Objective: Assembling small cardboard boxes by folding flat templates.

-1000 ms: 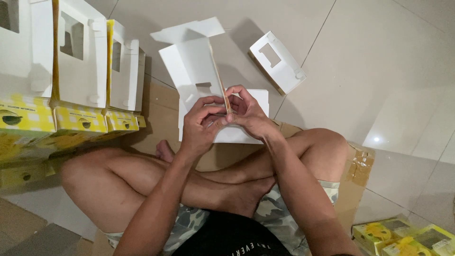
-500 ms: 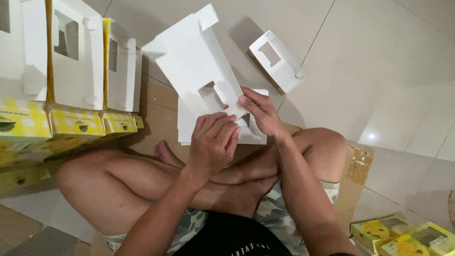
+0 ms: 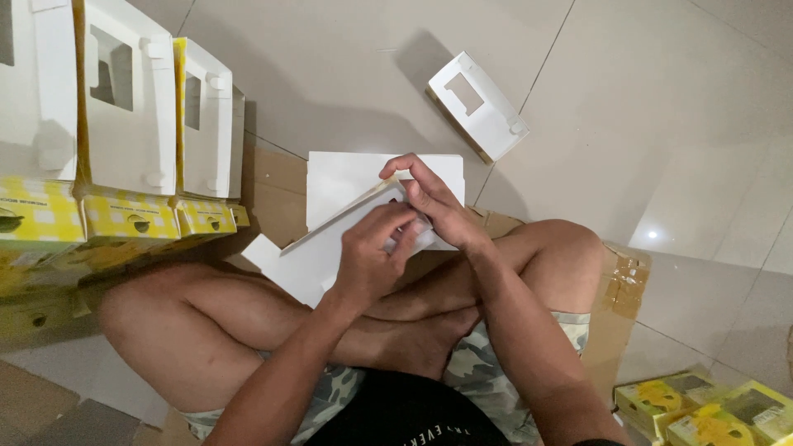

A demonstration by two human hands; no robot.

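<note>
1. From the head camera I look down on a person sitting cross-legged on a tile floor, both hands working over the lap.
2. Left hand (image 3: 369, 258): fingers curled together and pressed onto a white carton blank (image 3: 318, 252), thumb side up. It grips the sheet near its upper edge.
3. Right hand (image 3: 436, 206): fingers bent and closed on the same blank, fingertips (image 3: 395, 170) pinching a flap at the top. The two hands touch each other.
4. The blank lies tilted across the left knee, one corner reaching toward the floor at the left and the upper part lifted.
5. Just behind the hands, a flat white sheet (image 3: 347, 177) lies on brown cardboard (image 3: 277, 186) spread over the tiles.
6. Farther back and to the right, a folded white box (image 3: 479, 111) with a window cut-out sits alone on the floor, well apart from the hands.
7. At left, a row of standing boxes (image 3: 132, 116), white with window holes, yellow checked bases below.
8. Bottom right corner: yellow printed boxes (image 3: 702, 409) beside the right knee.
9. I cannot tell what the small pale thing between the palms is.
</note>
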